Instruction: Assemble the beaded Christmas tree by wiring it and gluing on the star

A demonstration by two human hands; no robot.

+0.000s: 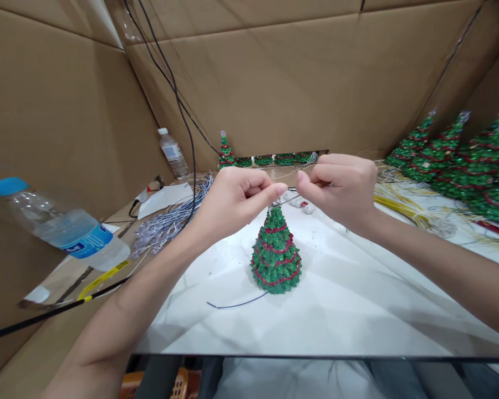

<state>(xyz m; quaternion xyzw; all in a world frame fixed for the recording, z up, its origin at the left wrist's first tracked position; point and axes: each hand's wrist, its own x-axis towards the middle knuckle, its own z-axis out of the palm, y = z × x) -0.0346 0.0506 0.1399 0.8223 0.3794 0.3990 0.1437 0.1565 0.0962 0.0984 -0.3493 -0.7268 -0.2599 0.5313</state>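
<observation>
A small green Christmas tree figure [276, 255] with red garlands stands upright on the white tabletop. Just above its tip, both my hands are closed in pinches, a short gap apart. My left hand [243, 194] and my right hand [341, 191] grip a thin wire [289, 176] that runs between them. Lower in the gap, a darker thin strand [290, 199] slants from the treetop toward my right hand. The treetop is partly hidden by my left fingers. From under the tree's base, a dark blue wire [237, 305] trails out to the left.
Left stand a blue-capped bottle [87, 235], a smaller bottle [174, 155] and a bundle of blue-white wires [174, 213]. Yellow wires [403, 205] and several more trees [474, 166] are at the right. Black cables [177, 91] hang before the cardboard wall [253, 83].
</observation>
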